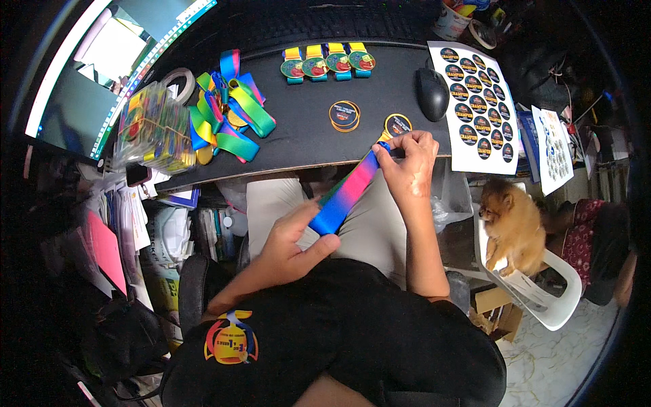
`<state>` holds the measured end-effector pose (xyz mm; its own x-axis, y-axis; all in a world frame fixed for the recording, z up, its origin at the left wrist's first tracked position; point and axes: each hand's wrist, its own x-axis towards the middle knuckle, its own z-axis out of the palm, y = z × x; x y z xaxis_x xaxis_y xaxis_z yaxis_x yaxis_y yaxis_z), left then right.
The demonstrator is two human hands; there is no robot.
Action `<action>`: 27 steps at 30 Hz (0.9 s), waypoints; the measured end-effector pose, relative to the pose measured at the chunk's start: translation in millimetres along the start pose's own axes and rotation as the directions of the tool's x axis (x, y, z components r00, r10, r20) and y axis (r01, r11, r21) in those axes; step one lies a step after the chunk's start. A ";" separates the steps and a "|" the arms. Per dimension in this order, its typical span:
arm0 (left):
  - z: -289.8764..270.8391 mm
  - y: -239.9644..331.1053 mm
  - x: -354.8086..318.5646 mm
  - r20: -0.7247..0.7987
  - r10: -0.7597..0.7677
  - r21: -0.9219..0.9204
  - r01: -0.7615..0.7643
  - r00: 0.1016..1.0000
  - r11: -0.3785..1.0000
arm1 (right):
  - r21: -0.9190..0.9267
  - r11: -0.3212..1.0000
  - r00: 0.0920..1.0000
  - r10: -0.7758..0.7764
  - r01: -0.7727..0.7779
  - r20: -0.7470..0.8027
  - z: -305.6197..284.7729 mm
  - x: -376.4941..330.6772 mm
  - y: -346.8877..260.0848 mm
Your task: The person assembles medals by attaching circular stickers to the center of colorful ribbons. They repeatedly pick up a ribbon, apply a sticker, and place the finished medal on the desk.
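Ribbon (346, 193), rainbow-striped, one length, stretched between my two hands over my lap at the front edge of the black desk (305, 136). Step in hand, as I judge it: fitting the ribbon's top end to the gold-rimmed medal (397, 125) lying at the desk edge. The next move likely calls for a steady pull and fine fingertip work at that end, keeping the band flat and untwisted.

Right hand (410, 166): raised to the desk edge, wrist bent, fingers (407, 144) curled together and clamped on the ribbon's upper end, just beside the medal.

Left hand (291, 247): low over my thigh, thumb and forefinger pinched on the ribbon's lower blue end, other fingers folded.

Also on the desk: pile of ribboned medals (227, 112), row of four finished medals (327, 62), a loose medal disc (344, 115), computer mouse (432, 91), sheet of round stickers (478, 105). Small dog (512, 224) on a white chair at my right.
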<state>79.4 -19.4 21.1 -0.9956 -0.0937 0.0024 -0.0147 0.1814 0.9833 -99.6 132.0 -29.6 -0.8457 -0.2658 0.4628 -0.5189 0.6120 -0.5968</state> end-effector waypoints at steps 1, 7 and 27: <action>2.1 -1.2 3.4 -0.061 0.151 0.032 -0.149 0.987 0.988 | -0.006 1.000 1.000 0.016 -0.016 0.007 0.1 0.0 -0.1; 6.1 -6.0 50.4 0.025 0.578 0.030 -0.579 0.815 0.815 | -0.058 0.998 0.999 0.018 -0.016 0.035 -2.1 1.5 -1.3; -7.9 -8.9 141.2 0.670 -0.539 0.036 0.703 0.511 0.711 | -0.169 0.984 0.958 0.108 -0.064 0.267 -20.1 40.1 5.2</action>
<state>-60.3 -42.0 14.1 -0.5627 0.5098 -0.6508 -0.7133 0.0985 0.6939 -133.7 139.5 -1.0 -0.8990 -0.3875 0.2039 -0.4357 0.7444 -0.5060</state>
